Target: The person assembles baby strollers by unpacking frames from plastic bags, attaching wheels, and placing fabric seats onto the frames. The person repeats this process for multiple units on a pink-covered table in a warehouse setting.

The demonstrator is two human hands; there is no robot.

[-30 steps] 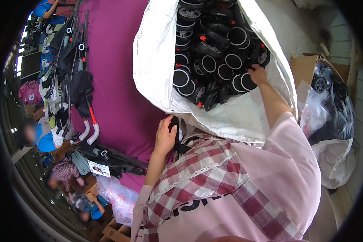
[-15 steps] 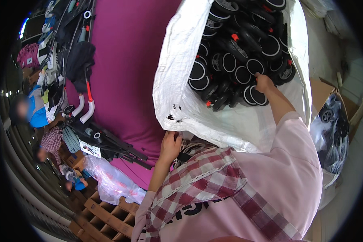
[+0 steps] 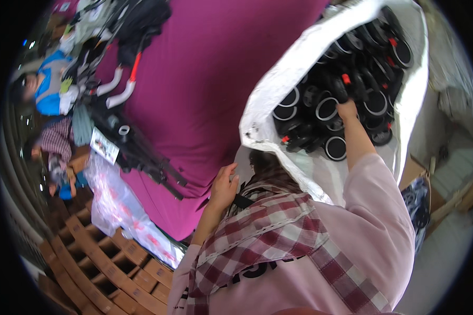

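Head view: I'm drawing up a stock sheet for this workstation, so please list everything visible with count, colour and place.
sack: one, white, right of centre
wheels: many, black, many pale-ringed, inside the sack
red pieces: several, red, among the wheels
cloth: one, purple, centre-left
frame parts: uncountable, black, left
curved tubes: two, pale, upper left
sheet: one, mostly white, left
plastic-wrapped bundle: one, clear and red, lower left
cartons: many, brown, lower left
co-workers: at least three, blue or checked clothing, left
plaid garment: one, red-white, worn
pink top: one, pink, worn
left hand: one, bare, left of the sack's near edge
right hand: one, bare, at the wheels
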